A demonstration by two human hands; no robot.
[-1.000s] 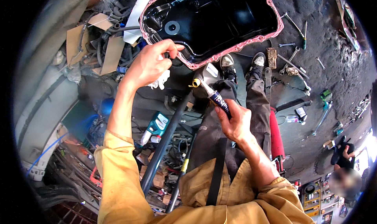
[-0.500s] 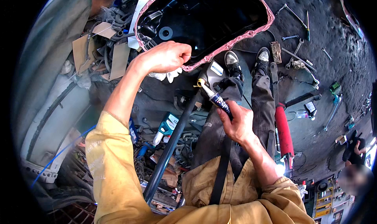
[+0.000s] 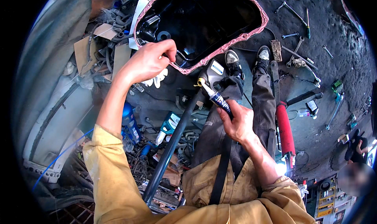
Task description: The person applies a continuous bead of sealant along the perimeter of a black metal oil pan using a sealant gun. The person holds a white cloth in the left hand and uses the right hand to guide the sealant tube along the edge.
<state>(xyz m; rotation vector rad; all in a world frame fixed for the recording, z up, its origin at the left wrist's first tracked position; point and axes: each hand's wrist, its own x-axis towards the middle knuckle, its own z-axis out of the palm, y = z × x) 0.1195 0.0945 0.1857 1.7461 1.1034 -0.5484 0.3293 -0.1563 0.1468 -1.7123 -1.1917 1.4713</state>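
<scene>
Head view: my left fingers are curled narrow at the near-left rim of the black pan, which extends ahead and rightward of them; cannot tell if they pinch anything; light, even pressure along the pink bead should suit best, I judge; right fingers wrap the dark tube; left forearm reaching forward, wrist bent; right forearm angled inward.

Left hand pulled back leftward since half a second ago; pink pan corner now right of grip.
</scene>
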